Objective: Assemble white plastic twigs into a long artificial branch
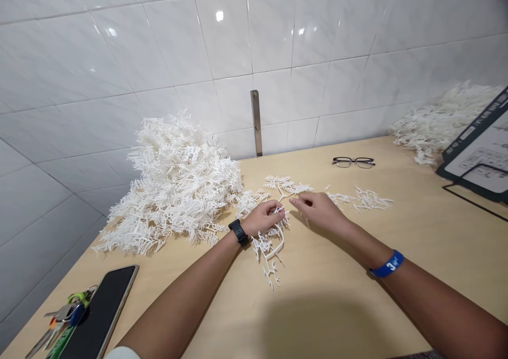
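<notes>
My left hand (262,218) is closed on a white branched plastic sprig (281,242). Curved stems and small forked twigs of it hang below my fingers toward the table. Just to the right, my right hand (320,209) has its thumb and fingers drawn together close to the sprig's upper end. Whatever is between those fingertips, if anything, is too small to make out. More white sprigs (283,183) lie on the table right behind both hands. A scatter of small loose white twigs (371,198) lies beyond my right hand.
A tall heap of white sprigs (174,184) stands at the left against the tiled wall. Eyeglasses (353,162) lie toward the back. Another white heap (440,118) and a dark-framed board (480,153) are at the right. A phone (101,311) and keys (63,312) lie front left.
</notes>
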Tool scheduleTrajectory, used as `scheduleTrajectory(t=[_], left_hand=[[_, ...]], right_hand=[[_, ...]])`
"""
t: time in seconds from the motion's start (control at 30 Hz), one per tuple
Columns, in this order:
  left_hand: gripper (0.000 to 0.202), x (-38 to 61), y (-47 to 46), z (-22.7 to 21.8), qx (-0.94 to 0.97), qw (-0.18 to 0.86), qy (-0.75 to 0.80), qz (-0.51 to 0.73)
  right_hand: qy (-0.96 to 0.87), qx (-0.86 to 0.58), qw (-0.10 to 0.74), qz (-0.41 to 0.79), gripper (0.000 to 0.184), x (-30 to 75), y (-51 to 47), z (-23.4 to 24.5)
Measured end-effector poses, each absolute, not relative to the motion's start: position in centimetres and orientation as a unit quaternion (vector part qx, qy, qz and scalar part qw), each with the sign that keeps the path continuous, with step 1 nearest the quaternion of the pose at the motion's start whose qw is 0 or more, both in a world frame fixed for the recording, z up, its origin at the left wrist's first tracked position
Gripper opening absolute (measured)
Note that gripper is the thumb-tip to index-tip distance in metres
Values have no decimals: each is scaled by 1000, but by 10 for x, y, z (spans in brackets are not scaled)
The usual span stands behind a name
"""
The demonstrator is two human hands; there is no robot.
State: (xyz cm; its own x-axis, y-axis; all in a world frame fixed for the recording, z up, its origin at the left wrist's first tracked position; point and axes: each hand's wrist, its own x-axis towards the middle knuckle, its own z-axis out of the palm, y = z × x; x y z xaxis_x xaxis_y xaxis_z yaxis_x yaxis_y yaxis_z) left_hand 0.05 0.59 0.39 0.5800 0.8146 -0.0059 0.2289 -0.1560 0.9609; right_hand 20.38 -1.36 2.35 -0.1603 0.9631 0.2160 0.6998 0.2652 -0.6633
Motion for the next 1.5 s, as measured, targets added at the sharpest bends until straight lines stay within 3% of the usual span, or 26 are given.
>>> scheduleTrajectory(t=[0.17, 0.6, 0.97, 1.07, 1.27, 1.4, 1.5], left_hand=[[31, 1, 7, 1, 738, 499, 339, 303], [19, 0, 4, 1, 830, 393, 335, 209], [20, -3, 3, 12, 838, 432, 289, 166], [21, -3, 3, 10, 825, 443, 290, 198], [30, -1, 6, 6, 760, 502, 321, 259], [38, -1, 5, 7, 729, 529, 349, 257], [41, 0, 3, 8, 722, 533, 354, 262]], right_hand=[[-790, -492, 250, 268, 45, 193, -18, 16], [-806, -409, 241, 354, 24, 190, -19, 12], [-799, -386, 219, 406, 19, 197, -19, 19], [-799, -410, 235, 372, 18, 201, -17, 19], [-764, -575, 224, 188, 33, 212, -7, 19], [-708, -636, 252, 175, 40, 215, -7, 23], [-719, -578, 314, 224, 45, 211, -10, 25]])
